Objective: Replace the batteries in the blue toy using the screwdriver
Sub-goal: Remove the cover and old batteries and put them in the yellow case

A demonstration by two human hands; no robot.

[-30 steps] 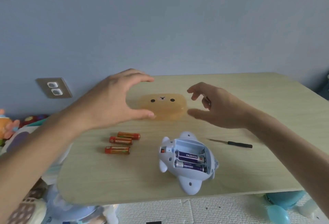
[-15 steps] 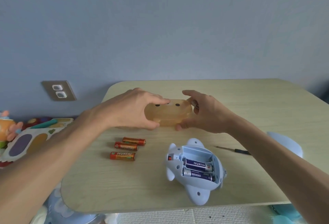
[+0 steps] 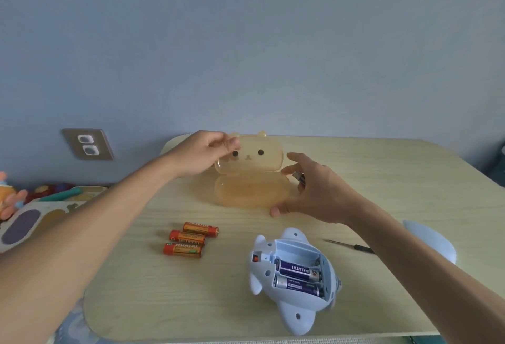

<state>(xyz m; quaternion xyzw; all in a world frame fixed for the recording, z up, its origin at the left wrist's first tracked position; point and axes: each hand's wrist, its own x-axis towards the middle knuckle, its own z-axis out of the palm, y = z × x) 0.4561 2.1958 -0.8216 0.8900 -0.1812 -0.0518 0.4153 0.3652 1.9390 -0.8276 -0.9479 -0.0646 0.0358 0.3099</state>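
The blue toy [image 3: 296,316] lies belly-up at the table's front, its battery bay uncovered with two purple batteries [image 3: 296,270] inside. Three orange batteries [image 3: 188,238] lie to its left. A thin black screwdriver [image 3: 347,245] rests to its right, partly hidden by my right forearm. A translucent orange bear case stands open further back. My left hand [image 3: 199,152] pinches its raised lid [image 3: 254,158]. My right hand [image 3: 319,193] hovers at the right end of the case base [image 3: 251,193], with a small dark battery [image 3: 299,178] tucked in its fingers.
A pale blue battery cover [image 3: 434,240] lies right of my right forearm. The wooden table [image 3: 164,289] has rounded corners. A wall outlet [image 3: 87,143] sits at the left, and colourful toys [image 3: 27,220] lie on the floor below it.
Both hands closed on the shut bear case, then the lid swung up. My left hand now holds the lid upright and my right hand has drawn back to the base's right end.
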